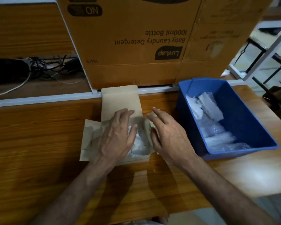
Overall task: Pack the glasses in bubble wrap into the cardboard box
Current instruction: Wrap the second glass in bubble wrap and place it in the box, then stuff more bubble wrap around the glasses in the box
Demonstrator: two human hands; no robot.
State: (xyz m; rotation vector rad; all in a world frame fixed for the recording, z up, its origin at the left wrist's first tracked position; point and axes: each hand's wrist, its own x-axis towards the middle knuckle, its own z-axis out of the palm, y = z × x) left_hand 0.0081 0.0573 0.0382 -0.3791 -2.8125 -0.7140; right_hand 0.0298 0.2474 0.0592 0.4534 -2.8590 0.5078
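Between hands (pixel 143 133), glass (pixel 139 143) inside open box (pixel 120 101).

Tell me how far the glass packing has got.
Done: a bubble-wrapped glass lies in the small cardboard box. In hand: the left hand and right hand rest open over its flaps. Left: more wrapped bundles wait in the blue bin.

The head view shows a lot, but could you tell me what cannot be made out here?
- Small cardboard box: its inside, mostly covered by the left hand and right hand.
- Blue bin: the wrapped bundles' contents, blurred by bubble wrap.
- Large carton: its top, cut off by the frame edge.
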